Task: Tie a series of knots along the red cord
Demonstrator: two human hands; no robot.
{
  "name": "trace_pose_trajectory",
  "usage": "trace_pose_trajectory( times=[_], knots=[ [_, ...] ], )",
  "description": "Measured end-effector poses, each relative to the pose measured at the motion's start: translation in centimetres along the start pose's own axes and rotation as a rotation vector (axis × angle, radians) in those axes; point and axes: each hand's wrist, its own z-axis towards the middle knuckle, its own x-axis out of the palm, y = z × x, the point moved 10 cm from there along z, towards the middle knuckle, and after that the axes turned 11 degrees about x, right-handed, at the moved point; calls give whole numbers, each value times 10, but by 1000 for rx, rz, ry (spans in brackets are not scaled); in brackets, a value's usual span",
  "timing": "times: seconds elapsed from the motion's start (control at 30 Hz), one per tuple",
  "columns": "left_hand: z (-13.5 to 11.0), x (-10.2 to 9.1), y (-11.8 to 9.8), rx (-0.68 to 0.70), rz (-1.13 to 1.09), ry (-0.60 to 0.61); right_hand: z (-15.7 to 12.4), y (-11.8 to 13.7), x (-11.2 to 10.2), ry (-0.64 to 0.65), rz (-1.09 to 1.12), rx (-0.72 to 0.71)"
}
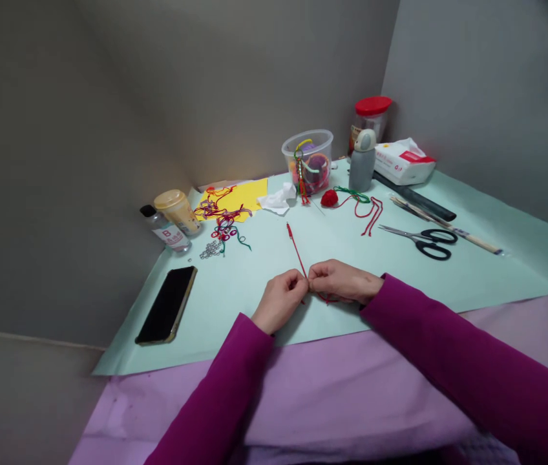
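A thin red cord (pixel 296 248) runs from a small knotted end on the pale green sheet (pixel 235 290) down to my two hands. My left hand (pixel 281 298) pinches it with thumb and forefinger. Close against it, my right hand (pixel 339 281) is also closed on the cord, fingertips nearly touching those of the left. Loose red strands come out below the right hand and lie on the sheet. The exact spot between the fingertips is hidden.
Scissors (pixel 422 242), wooden sticks (pixel 468 239) and a dark ruler (pixel 419 197) lie right. Behind stand a tub of yarn (pixel 313 174), red yarn ball (pixel 329 198) and grey bottle (pixel 362 171). Left are a phone (pixel 167 305), small rings (pixel 210 250) and knotted cords (pixel 225 227).
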Motion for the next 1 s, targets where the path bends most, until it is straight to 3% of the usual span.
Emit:
trace_pose_trajectory(
  times=[0.23, 0.37, 0.5, 0.67, 0.83, 1.0],
  knots=[
    [-1, 0, 6, -46, -53, -18, -22, 26, -17, -158, -289, -145],
    [1, 4, 11, -44, -133, 14, -31, 31, 6, -99, -394, -189],
    [2, 7, 16, -66, -244, 43, -31, 31, 19, -135, -462, -216],
    [0, 9, 19, -122, -289, 55, -28, 27, 12, -37, -302, -133],
    [-1, 10, 14, -105, -338, 56, -25, 23, -33, -336, -74, -84],
    [-1, 9, 19, -106, -304, 47, -9, 7, -8, -107, -18, -17]
  ],
)
